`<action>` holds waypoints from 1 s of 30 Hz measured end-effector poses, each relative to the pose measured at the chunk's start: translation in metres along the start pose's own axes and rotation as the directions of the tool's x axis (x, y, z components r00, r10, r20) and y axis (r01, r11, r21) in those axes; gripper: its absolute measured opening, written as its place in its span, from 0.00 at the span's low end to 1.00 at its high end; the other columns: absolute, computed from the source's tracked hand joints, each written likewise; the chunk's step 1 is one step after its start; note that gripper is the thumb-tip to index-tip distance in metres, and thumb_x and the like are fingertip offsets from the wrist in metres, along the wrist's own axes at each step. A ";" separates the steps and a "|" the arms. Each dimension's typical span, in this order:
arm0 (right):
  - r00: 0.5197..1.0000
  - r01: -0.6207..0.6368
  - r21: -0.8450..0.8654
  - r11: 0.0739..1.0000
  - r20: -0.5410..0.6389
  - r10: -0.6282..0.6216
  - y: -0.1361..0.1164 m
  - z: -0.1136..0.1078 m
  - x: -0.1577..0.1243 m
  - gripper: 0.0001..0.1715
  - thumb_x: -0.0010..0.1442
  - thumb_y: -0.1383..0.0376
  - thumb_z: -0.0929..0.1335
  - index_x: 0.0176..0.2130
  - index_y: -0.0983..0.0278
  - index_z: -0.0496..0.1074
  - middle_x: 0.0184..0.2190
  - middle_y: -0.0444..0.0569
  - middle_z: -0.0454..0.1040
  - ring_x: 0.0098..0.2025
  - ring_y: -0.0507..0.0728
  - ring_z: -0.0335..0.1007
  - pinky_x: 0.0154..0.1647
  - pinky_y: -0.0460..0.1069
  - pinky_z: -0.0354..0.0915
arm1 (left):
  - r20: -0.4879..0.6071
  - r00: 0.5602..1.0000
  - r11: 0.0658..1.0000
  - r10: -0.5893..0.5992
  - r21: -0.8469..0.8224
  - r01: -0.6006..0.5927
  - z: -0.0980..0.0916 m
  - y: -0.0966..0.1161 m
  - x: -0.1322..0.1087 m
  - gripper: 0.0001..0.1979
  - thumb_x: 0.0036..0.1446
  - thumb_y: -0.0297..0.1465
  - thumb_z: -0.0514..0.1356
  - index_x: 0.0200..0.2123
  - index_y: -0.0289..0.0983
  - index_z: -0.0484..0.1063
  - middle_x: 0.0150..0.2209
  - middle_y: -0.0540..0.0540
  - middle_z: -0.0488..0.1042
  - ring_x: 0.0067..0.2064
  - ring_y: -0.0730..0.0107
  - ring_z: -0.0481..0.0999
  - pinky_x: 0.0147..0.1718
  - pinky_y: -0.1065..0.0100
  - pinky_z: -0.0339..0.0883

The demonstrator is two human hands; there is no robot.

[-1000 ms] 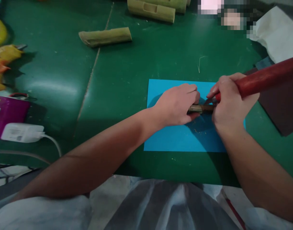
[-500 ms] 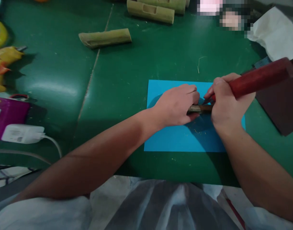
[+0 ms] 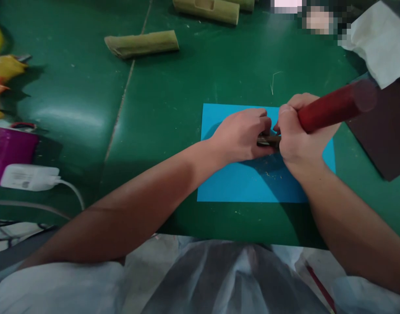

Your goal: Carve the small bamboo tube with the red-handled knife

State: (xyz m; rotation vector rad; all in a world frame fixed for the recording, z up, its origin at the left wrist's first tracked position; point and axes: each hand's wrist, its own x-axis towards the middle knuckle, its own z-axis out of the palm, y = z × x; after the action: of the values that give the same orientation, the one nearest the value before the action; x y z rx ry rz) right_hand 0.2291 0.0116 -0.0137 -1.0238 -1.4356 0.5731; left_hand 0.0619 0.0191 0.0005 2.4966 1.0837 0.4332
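My left hand (image 3: 242, 136) is closed on a small brown bamboo piece (image 3: 268, 140) and presses it down on a blue sheet (image 3: 239, 185). My right hand (image 3: 298, 137) grips a tool with a thick red wooden handle (image 3: 333, 107) that slants up to the right. Its tip meets the bamboo piece between my two hands; the blade itself is hidden by my fingers. Fine shavings (image 3: 271, 175) lie on the blue sheet just below my hands.
The green table (image 3: 167, 100) holds cut bamboo sections at the back (image 3: 141, 43) (image 3: 206, 8). A white charger (image 3: 28, 177), a purple packet (image 3: 10, 150) and yellow items (image 3: 4, 69) lie at the left. A dark board (image 3: 383, 131) and white cloth (image 3: 379, 39) are at the right.
My right hand has slid left along the bamboo piece toward my left hand, and the red handle has swung with it. The left hand stays put.
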 end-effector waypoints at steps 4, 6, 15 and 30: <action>0.998 -0.052 0.030 0.998 -0.028 0.053 -0.006 -0.001 0.002 0.24 0.70 0.57 0.78 0.27 0.54 0.67 0.24 0.38 0.63 0.25 0.53 0.64 0.30 0.53 0.72 | 0.034 0.996 0.996 -0.084 -0.026 0.085 -0.003 0.001 0.004 0.13 0.67 0.44 0.68 0.42 0.39 0.82 0.43 0.41 0.83 0.49 0.52 0.84 0.46 0.57 0.73; 0.995 -0.053 0.055 0.997 -0.082 0.057 -0.007 -0.001 0.003 0.24 0.70 0.58 0.77 0.26 0.54 0.67 0.22 0.36 0.64 0.22 0.51 0.63 0.25 0.50 0.68 | 0.052 0.995 0.996 -0.089 -0.008 0.090 -0.004 0.001 0.005 0.13 0.66 0.43 0.70 0.42 0.39 0.82 0.44 0.41 0.83 0.50 0.52 0.84 0.47 0.58 0.72; 0.983 -0.065 0.028 0.998 -0.172 0.069 -0.003 -0.002 0.009 0.20 0.69 0.64 0.75 0.26 0.54 0.71 0.21 0.35 0.71 0.23 0.53 0.73 0.28 0.51 0.74 | 0.142 0.983 0.991 -0.121 0.072 0.111 -0.013 0.009 0.001 0.17 0.68 0.42 0.73 0.53 0.39 0.82 0.54 0.40 0.82 0.60 0.46 0.83 0.50 0.57 0.73; 0.986 -0.137 -0.002 0.991 -0.099 0.136 -0.001 -0.006 0.006 0.20 0.73 0.61 0.75 0.29 0.54 0.70 0.25 0.39 0.69 0.25 0.55 0.71 0.31 0.54 0.73 | 0.111 0.991 0.997 -0.070 0.044 0.066 -0.014 -0.001 -0.008 0.14 0.68 0.40 0.69 0.52 0.40 0.81 0.51 0.42 0.82 0.56 0.51 0.83 0.48 0.59 0.71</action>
State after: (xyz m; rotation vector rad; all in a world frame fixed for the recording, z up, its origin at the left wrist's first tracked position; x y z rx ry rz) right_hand 0.2349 0.0146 -0.0085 -1.1489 -1.2889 0.6069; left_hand 0.0500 0.0170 0.0118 2.4776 1.1391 0.2500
